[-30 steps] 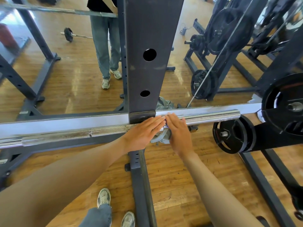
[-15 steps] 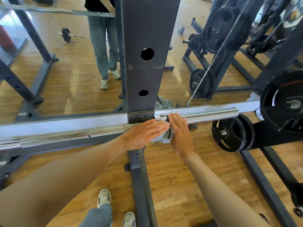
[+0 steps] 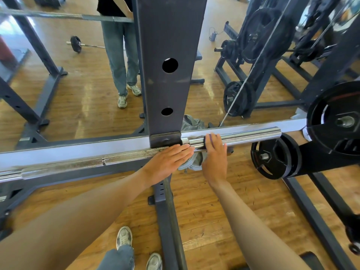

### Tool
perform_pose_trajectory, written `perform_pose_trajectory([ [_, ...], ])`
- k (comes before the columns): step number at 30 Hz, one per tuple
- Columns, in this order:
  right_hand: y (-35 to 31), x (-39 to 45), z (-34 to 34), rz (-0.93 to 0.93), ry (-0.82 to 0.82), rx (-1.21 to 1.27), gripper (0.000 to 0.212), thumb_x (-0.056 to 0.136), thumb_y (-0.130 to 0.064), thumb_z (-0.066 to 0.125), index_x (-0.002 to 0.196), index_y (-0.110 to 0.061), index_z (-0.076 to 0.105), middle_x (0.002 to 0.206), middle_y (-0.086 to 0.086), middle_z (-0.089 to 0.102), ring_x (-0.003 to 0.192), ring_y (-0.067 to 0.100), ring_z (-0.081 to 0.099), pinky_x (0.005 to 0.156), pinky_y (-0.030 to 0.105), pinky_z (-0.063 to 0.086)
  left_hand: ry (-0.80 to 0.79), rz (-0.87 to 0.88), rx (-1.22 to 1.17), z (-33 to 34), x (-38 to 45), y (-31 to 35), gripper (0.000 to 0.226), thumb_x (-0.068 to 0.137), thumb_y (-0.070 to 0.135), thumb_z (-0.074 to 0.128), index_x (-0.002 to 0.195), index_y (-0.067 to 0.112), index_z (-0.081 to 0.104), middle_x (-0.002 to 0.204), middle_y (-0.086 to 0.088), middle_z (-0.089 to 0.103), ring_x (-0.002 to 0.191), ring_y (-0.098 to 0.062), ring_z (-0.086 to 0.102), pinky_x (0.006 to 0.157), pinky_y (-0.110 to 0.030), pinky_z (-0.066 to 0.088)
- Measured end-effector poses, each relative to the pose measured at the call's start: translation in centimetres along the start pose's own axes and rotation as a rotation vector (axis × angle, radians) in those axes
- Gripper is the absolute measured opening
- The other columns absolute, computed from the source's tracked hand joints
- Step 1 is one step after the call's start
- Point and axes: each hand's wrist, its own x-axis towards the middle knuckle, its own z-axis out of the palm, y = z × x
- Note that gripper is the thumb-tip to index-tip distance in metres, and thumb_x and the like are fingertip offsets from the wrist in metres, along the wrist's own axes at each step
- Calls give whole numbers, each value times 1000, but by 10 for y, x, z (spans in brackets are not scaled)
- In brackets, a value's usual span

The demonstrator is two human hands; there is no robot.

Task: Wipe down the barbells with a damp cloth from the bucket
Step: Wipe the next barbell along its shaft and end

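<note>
Running left to right: barbell [image 3: 116, 160], racked on the upright [image 3: 167, 75].
Left hand [image 3: 167, 162]: fingers flat on the shaft by the collar.
Right hand [image 3: 214, 160]: nearer the sleeve [image 3: 243, 136], fingers curled over it, pressing the grey cloth [image 3: 192, 162] beneath.
Coming move, likely: a rightward slide along the sleeve.

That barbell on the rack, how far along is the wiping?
Done: none that can be told apart; the sleeve shines, but wiped or not is unclear. In hand: the right hand curls over the sleeve with a grey cloth hanging beneath it, while the left hand lies flat on the barbell beside the rack upright. Left: the long knurled shaft looks dull and speckled. No bucket is in view.
</note>
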Motion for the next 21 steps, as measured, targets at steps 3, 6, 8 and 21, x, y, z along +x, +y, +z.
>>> perform_pose_trajectory([
  [3,4,-1,-2,-269,-75,-73,84,83,10,67,157,-14,35,163,3,32,155,20,18,127,46,11,-10,-19,-49,-7,3,1,84,85,-10,62,160,5,25,166,-10,27,154,-29,25,127,-42,16],
  [6,27,19,-14,28,-2,-146,78,78,7,73,149,-10,46,156,7,42,150,25,30,124,51,21,0,-43,-121,-21,12,0,80,85,1,64,158,5,33,161,-10,36,148,-27,34,126,-39,17],
  [8,20,20,-12,58,9,-128,73,79,9,72,146,-7,49,152,9,46,147,27,34,122,50,26,1,-84,-191,-28,22,1,78,89,18,63,158,4,30,162,-11,32,149,-26,31,127,-37,15],
  [21,55,11,-21,-225,-36,-113,77,86,4,64,155,-19,38,156,-4,38,149,16,29,123,52,23,-136,-528,-318,-24,127,40,66,105,25,44,161,2,17,169,-13,18,156,-25,18,128,-37,12],
])
